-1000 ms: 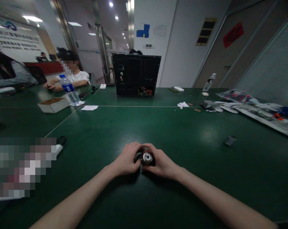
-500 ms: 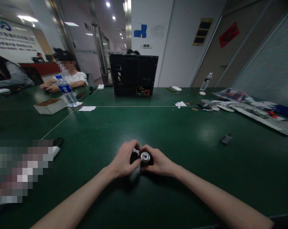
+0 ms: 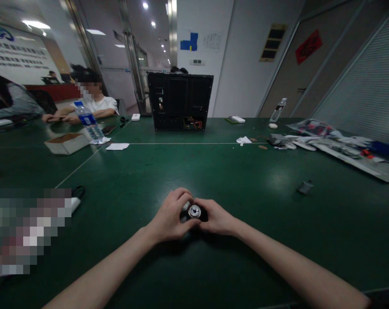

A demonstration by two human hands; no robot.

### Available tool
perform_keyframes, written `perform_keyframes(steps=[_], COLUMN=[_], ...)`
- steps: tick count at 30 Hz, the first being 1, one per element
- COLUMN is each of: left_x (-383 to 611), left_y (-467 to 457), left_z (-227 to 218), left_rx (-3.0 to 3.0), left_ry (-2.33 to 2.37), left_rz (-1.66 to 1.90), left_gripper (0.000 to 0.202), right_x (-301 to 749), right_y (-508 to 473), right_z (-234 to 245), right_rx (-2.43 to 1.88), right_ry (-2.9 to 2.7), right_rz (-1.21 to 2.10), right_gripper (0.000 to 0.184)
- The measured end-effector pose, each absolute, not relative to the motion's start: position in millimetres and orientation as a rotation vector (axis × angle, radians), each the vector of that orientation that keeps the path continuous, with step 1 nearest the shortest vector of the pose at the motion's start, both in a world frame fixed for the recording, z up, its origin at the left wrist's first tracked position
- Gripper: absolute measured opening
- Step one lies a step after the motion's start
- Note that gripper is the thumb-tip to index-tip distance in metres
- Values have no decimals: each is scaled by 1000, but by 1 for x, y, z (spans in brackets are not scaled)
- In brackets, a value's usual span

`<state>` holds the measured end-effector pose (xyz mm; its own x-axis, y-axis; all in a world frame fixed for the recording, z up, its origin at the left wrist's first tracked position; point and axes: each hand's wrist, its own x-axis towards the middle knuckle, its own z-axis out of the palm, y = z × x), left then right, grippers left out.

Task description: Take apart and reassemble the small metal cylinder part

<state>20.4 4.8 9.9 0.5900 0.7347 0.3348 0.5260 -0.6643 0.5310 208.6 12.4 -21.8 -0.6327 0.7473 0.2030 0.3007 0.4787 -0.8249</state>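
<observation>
Between my two hands is a dark round part with a bright silver metal hub (image 3: 194, 211) on its upper face. Its exact kind does not show. My left hand (image 3: 171, 216) curls round its left side, thumb in front and fingers behind. From the right, my right hand (image 3: 217, 218) grips the other side, and the fingertips of both hands nearly meet. Palms and fingers hide most of the part's sides and underside. Off to the right, a small grey metal block (image 3: 305, 187) lies on the green table (image 3: 245, 257).
A black panelled case (image 3: 181, 101) with exposed wires stands at the back. An open box (image 3: 67, 144) and a water bottle (image 3: 88, 122) are at the left. Another bottle (image 3: 278, 110) and a cluttered white tray (image 3: 351, 156) occupy the right. A person (image 3: 94, 101) sits at the far left.
My left hand has closed further round the dark part, its thumb now reaching across the front. The part has shifted slightly left. The seated person's hands have moved left.
</observation>
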Motion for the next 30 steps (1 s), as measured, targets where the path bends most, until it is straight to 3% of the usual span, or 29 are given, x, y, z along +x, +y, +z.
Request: perform_keyframes(steps=[20,30], left_x=[17,19], left_y=[3,6], left_z=[19,11], left_rx=[2482,2481], left_ry=[974,994], left_rz=[689,748], left_gripper=[33,23], right_x=[206,208], right_y=[13,13], right_z=[-21,-26], right_rx=[-868,-938], right_ry=[-2268,-2258], right_rz=[909,911], right_gripper=[33,31])
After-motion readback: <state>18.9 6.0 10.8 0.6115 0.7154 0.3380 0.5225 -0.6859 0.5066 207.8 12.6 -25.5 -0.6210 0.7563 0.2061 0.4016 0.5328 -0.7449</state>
